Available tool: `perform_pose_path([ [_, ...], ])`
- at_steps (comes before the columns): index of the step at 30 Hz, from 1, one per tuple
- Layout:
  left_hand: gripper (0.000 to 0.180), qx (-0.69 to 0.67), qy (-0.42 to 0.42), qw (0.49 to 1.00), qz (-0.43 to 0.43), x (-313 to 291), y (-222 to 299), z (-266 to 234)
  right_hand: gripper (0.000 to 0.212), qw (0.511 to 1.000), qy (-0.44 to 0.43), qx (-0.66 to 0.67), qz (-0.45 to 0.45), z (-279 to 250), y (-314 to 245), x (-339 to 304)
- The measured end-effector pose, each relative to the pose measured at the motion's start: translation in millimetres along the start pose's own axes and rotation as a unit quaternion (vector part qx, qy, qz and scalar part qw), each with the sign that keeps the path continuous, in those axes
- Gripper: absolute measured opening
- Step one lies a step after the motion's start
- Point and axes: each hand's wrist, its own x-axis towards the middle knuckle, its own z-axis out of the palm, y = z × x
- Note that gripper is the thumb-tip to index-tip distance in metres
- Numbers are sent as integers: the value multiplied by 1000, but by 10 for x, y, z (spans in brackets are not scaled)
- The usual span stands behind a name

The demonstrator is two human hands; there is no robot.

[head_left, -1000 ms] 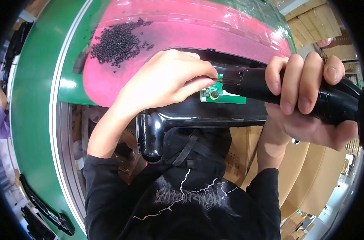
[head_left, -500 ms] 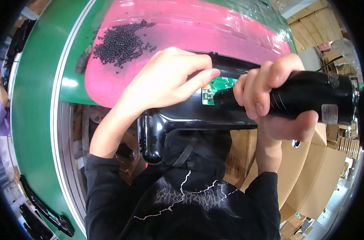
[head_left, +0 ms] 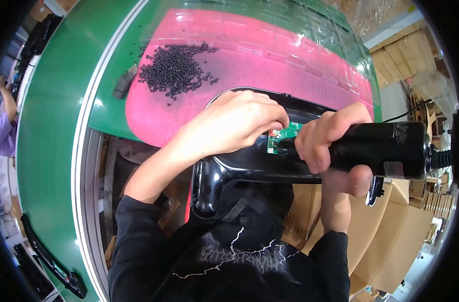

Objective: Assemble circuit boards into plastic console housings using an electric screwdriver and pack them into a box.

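My right hand (head_left: 335, 143) is wrapped round a black electric screwdriver (head_left: 390, 151), which lies nearly level with its nose pointing left. That nose reaches over a green circuit board (head_left: 291, 132) set in a glossy black plastic housing (head_left: 265, 168). My left hand (head_left: 242, 121) rests over the housing's left part, thumb and fingers pinched together at the board's upper left edge. What the pinch holds, if anything, is hidden. The bit's contact with the board cannot be made out.
A heap of small black screws (head_left: 171, 70) lies on a pink mat (head_left: 149, 116), beside a dark grey piece (head_left: 122, 84). Clear plastic trays (head_left: 290, 35) cover the far side. A long black part (head_left: 53, 259) lies on the green table (head_left: 48, 151). Cardboard boxes (head_left: 385, 231) stand right.
The whole scene has shifted right and down in the picture. My left fingers have curled into a tighter pinch at the board. The screwdriver is still in my right hand.
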Motion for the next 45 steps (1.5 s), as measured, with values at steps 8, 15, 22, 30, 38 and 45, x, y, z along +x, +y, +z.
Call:
perform_pose_path([
  [8,14,51,-21,998,5,36,-15,-16,67,991,-108,-35,68,-114,-73,67],
  [15,16,75,-72,994,-18,37,-37,-55,66,999,-5,-43,-29,-107,-3,62],
  [22,18,-48,-45,997,45,77,-76,1,67,965,-175,66,-182,-456,-85,160],
  [30,37,-75,-75,994,-10,132,30,-46,66,978,-112,24,-172,-588,-200,60],
  [38,71,86,-139,982,-98,55,-13,-57,66,995,29,-26,-93,-766,-81,-67],
  [45,64,98,-143,980,-96,76,-30,-66,67,995,71,-56,-52,-730,-37,-83],
])
